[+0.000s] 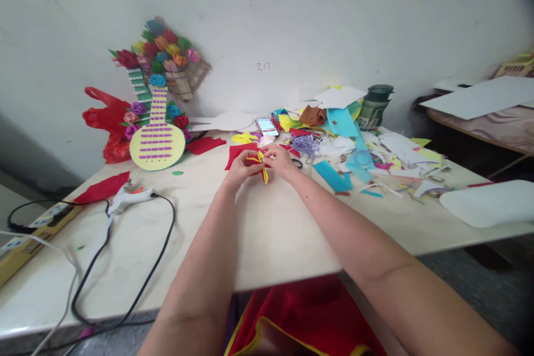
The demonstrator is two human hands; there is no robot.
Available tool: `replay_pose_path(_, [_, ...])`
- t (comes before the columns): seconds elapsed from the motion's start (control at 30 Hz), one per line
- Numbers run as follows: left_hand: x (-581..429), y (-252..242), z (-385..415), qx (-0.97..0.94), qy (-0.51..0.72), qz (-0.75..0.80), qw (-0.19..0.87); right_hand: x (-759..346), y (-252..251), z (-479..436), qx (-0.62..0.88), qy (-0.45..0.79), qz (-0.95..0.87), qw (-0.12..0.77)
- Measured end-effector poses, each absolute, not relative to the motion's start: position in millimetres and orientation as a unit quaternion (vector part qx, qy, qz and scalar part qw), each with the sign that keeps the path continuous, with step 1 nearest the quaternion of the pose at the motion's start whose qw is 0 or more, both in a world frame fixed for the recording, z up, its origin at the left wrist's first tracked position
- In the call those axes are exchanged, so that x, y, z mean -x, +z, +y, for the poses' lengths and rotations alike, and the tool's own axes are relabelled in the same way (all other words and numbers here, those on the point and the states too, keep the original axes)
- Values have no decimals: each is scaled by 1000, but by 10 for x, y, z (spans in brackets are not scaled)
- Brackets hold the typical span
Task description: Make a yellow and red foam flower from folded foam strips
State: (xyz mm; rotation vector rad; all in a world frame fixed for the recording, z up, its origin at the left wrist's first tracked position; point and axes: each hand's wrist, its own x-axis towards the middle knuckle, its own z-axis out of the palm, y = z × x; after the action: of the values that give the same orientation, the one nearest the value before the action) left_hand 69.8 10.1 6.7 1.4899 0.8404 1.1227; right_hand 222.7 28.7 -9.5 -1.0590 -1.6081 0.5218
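Head view: yellow piece (265,176) sits between both hands' fingers (273,152).

The small craft piece (265,174) is yellow, the flat sheet (236,154) plain red, the tabletop (287,233) off-white, the guitar-shaped decoration (157,146) pale yellow with purple stripes, and the bottle (373,110) dark green.

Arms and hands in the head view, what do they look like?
The left hand and right hand are ungloved, and both forearms are bare, with no sleeves, watch or bracelet visible. Red cloth with yellow edging shows between them.
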Motion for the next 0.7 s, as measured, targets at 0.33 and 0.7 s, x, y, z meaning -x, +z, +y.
replay_pose_path(0.33, [-715, 15, 159, -616, 449, 410, 501, -2203, -56, 239, 503, 219, -668, 502])
replay_pose_path(0.7, [-709, -20, 197, -603, 451, 469, 461, -2164, -82, 223, 492, 245, -649, 526])
